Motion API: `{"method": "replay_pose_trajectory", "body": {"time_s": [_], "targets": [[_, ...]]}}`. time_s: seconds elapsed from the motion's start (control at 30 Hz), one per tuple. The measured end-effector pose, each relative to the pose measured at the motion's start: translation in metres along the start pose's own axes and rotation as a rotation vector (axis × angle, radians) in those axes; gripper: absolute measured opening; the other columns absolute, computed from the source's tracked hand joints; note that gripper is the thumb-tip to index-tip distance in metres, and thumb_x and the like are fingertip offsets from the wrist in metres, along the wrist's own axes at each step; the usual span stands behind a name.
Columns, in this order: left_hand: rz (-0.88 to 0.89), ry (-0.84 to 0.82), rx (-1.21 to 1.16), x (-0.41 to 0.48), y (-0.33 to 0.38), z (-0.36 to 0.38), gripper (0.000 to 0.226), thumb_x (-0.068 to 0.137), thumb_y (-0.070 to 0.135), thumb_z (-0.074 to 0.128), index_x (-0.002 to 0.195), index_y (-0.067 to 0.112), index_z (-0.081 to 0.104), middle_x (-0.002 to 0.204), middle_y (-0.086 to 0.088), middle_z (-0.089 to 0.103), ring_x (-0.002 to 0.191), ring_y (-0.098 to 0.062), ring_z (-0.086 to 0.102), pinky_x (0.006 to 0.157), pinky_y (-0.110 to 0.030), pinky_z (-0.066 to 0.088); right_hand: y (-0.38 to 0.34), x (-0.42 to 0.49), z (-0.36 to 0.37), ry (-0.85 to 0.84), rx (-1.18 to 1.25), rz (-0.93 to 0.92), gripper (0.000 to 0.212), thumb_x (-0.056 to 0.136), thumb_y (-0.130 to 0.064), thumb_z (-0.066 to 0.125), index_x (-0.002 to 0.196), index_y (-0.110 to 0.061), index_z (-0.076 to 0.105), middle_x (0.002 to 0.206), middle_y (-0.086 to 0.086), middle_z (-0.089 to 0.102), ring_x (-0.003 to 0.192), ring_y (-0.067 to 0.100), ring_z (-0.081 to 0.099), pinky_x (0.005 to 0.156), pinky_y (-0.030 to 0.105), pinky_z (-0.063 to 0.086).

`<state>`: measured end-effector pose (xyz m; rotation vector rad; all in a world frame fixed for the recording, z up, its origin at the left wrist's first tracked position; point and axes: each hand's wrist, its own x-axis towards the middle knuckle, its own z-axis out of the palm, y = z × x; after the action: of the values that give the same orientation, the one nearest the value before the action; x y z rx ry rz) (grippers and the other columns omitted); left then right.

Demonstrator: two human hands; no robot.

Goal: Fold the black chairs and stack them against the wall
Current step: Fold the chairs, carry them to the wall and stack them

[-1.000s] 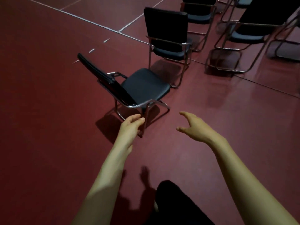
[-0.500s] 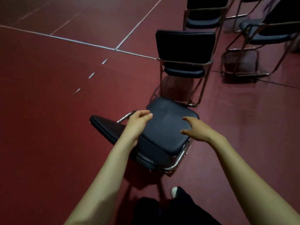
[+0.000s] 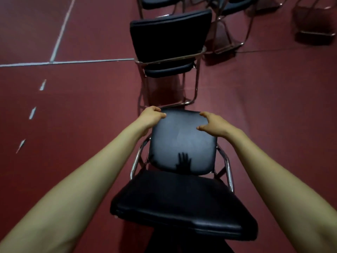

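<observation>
A black padded chair with a chrome tube frame lies tipped in front of the person, with its nearer pad low and close to the body and its farther pad angled up and away. The left hand grips the far left corner of the farther pad, fingers curled together over its edge. The right hand holds the far right corner, thumb and forefinger spread in a curve on the pad's top face; its other fingers are hidden. A hand-shaped shadow falls on the lower part of that pad. The chrome armrest tubes stand out on both sides between the two pads. Straight ahead, a second black padded chair stands upright with its back to the person, and its chrome base rail lies just beyond the edge that the hands hold. More black chairs crowd the top right. The dark red floor lies open to the left, crossed by white painted lines and short white dashes, and also to the right of the held chair.
</observation>
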<state>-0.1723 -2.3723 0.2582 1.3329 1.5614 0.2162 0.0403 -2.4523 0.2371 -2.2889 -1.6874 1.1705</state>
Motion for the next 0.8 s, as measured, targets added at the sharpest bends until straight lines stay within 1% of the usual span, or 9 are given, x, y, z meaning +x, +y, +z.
{"method": "replay_pose_trajectory", "body": {"time_s": [0.1,0.2,0.23,0.3,0.37,0.53,0.6,0.7,0.8], "targets": [[0.002,-0.061,0.088,0.048,-0.007,0.002,0.044,0.09,0.017,0.064,0.132,0.006,0.055,0.126,-0.008,0.059,0.116,-0.023,0.054,0.089,-0.028,0.042,0.005,0.027,0.006,0.002,0.001,0.07,0.07,0.089,-0.029,0.064,0.147,-0.01,0.031,0.15,0.012,0.036,0.135,0.027,0.038,0.106,0.033,0.033],[0.036,-0.089,0.194,0.096,-0.009,0.01,0.031,0.09,0.014,0.064,0.12,0.007,0.059,0.108,-0.008,0.058,0.097,-0.02,0.054,0.076,-0.025,0.041,0.017,0.062,0.014,-0.006,-0.028,0.123,0.069,0.09,-0.029,0.064,0.147,-0.008,0.03,0.15,0.013,0.036,0.136,0.029,0.036,0.107,0.033,0.031],[0.042,-0.096,0.245,0.111,-0.01,0.013,0.028,0.09,0.014,0.063,0.116,0.007,0.061,0.106,-0.01,0.059,0.095,-0.021,0.054,0.074,-0.026,0.042,0.022,0.074,0.017,-0.001,-0.034,0.137,0.069,0.09,-0.028,0.063,0.147,-0.007,0.031,0.15,0.013,0.036,0.136,0.029,0.036,0.107,0.032,0.03],[0.065,-0.103,0.375,0.142,-0.011,0.022,0.034,0.09,0.017,0.062,0.122,0.005,0.059,0.116,-0.013,0.062,0.105,-0.026,0.058,0.083,-0.029,0.045,0.034,0.102,0.023,0.008,-0.044,0.169,0.069,0.09,-0.028,0.063,0.146,-0.005,0.031,0.15,0.014,0.036,0.137,0.029,0.036,0.108,0.032,0.029],[0.083,-0.108,0.486,0.17,-0.012,0.034,0.041,0.089,0.018,0.061,0.129,0.006,0.056,0.128,-0.015,0.059,0.117,-0.031,0.056,0.092,-0.031,0.044,0.048,0.128,0.029,-0.013,-0.048,0.207,0.069,0.09,-0.03,0.062,0.146,-0.004,0.03,0.15,0.015,0.035,0.138,0.03,0.034,0.11,0.033,0.028],[0.085,-0.149,0.638,0.25,-0.022,0.073,0.052,0.088,0.016,0.06,0.138,0.007,0.048,0.138,-0.018,0.052,0.124,-0.034,0.051,0.103,-0.034,0.043,0.095,0.215,0.052,-0.059,-0.108,0.262,0.069,0.09,-0.042,0.058,0.145,-0.007,0.034,0.15,0.015,0.034,0.139,0.031,0.027,0.113,0.044,0.027],[0.088,-0.163,0.67,0.286,-0.026,0.093,0.056,0.088,0.016,0.06,0.141,0.006,0.044,0.142,-0.019,0.047,0.129,-0.034,0.047,0.107,-0.036,0.04,0.111,0.248,0.061,-0.066,-0.156,0.257,0.066,0.092,-0.043,0.054,0.145,-0.009,0.033,0.152,0.011,0.031,0.142,0.028,0.021,0.114,0.047,0.025],[0.135,-0.204,0.743,0.34,-0.035,0.125,0.058,0.091,0.022,0.059,0.143,0.002,0.04,0.149,-0.017,0.038,0.139,-0.031,0.035,0.114,-0.034,0.03,0.132,0.296,0.076,-0.073,-0.168,0.262,0.064,0.095,-0.044,0.047,0.148,-0.014,0.027,0.155,0.005,0.023,0.146,0.024,0.011,0.115,0.05,0.02],[0.182,-0.274,0.812,0.381,-0.051,0.159,0.057,0.096,0.028,0.052,0.145,0.003,0.037,0.153,-0.015,0.032,0.142,-0.03,0.027,0.116,-0.041,0.026,0.149,0.34,0.09,-0.094,-0.127,0.272,0.061,0.098,-0.044,0.039,0.149,-0.016,0.024,0.158,0.004,0.018,0.147,0.023,0.006,0.116,0.052,0.016]]}}
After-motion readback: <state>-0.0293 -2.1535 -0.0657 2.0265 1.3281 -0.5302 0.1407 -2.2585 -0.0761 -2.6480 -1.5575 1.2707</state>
